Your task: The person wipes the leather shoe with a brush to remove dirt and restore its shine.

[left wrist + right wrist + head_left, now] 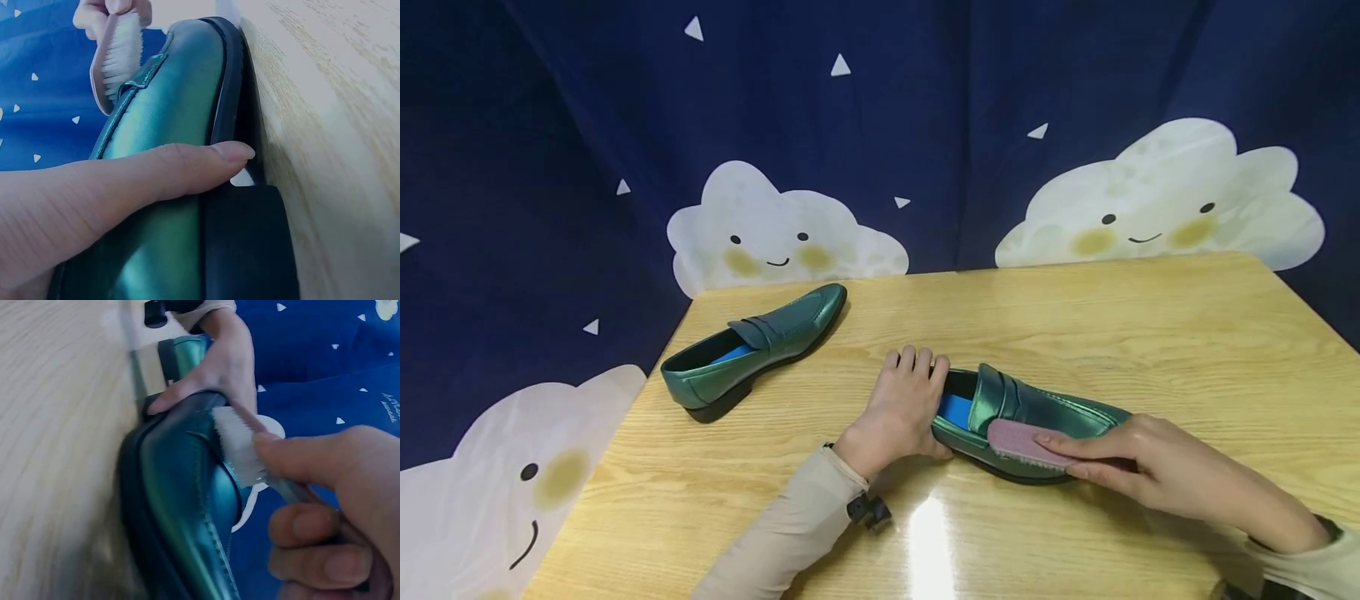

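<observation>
A metallic green loafer (pixel 1060 408) with a blue insole stands on the table, toe to the right. My left hand (pixel 902 408) grips its heel end; in the left wrist view the thumb (pixel 181 165) lies along the side, its tip at the sole edge by the black heel. In my right hand (pixel 1157 467) is a pink-backed brush (pixel 1026 442), pinched between thumb and fingers. Its white bristles (pixel 237 444) face the loafer's upper near the strap in the right wrist view. Whether every bristle touches the leather is hard to tell.
A second green loafer (pixel 790 329) stands at the back left of the wooden table (pixel 1150 325), toe pointing away to the right. Behind the table hangs a dark blue curtain (pixel 925 108) with white clouds and small triangles.
</observation>
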Demonstrator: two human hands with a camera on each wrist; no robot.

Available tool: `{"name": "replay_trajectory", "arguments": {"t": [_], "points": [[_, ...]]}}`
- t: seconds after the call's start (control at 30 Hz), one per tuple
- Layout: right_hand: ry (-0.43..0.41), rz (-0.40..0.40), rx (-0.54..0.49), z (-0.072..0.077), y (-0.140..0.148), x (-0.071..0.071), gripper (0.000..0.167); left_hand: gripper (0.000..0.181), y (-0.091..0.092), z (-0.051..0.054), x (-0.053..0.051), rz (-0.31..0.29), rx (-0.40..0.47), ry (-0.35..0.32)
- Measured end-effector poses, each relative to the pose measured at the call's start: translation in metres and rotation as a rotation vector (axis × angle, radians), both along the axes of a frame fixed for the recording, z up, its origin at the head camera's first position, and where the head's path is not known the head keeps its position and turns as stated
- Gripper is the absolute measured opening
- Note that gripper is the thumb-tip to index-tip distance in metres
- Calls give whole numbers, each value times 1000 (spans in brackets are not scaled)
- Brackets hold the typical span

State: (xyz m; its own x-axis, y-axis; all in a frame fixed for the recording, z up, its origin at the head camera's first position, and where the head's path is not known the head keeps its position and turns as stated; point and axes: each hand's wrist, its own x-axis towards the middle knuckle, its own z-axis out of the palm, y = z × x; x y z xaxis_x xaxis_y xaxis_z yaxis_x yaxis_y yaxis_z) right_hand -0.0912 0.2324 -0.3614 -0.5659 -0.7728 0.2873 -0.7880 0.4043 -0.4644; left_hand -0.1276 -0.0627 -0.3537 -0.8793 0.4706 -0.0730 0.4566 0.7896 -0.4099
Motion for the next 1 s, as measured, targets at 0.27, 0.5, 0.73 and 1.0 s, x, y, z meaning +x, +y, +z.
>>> {"name": "replay_trajectory", "arguments": {"t": [0.27,0.5,0.73,1.0], "points": [[181,-285,61,0,-7,-4,49,114,-1,-2,0,9,0,-19],[227,-398,78,-5,-19,-17,45,115,-4,-3,2,8,1,6],[267,-264,27,-6,-18,-21,53,116,-4,-1,1,5,-13,14],[281,-119,-24,-6,-14,-18,57,117,0,0,-1,2,-27,2]]}}
